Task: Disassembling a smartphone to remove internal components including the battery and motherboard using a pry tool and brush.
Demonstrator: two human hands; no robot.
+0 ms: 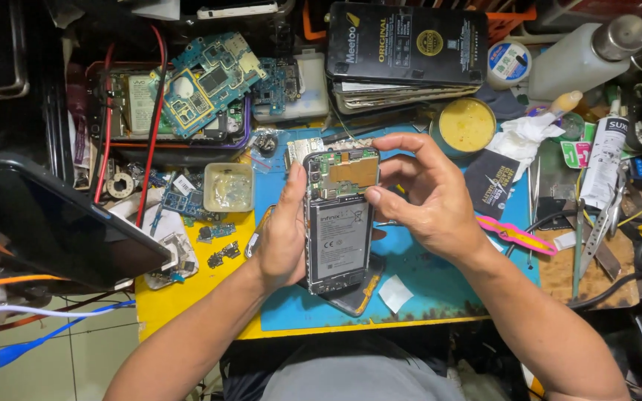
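the left hand [282, 238] wraps its fingers closed around the left edge of an opened phone [339, 223], back cover off, battery and circuit board showing, held upright just above the blue mat [425, 289] on the yellow surface [187, 297]. the right hand [429, 197] curls over the phone's upper right corner, its fingers [375, 195] pinched against the edge by the board, thumb touching the frame. under the left hand's fingers a dark phone shell [354, 297] lies on the mat, partly hidden by the held phone, and a small white square [395, 293] lies just beside it. right of the right hand's fingers sits a pink tool [518, 236], with tweezers [596, 234] further out. left of the left fingers lies a small clear box [227, 187] and loose board pieces [217, 245], and a dark tablet [46, 223] juts in at the far left. beyond the fingertips stand a round tin of yellow paste [467, 125], a blue circuit board [206, 82], and a stack of flat black packages [406, 48].
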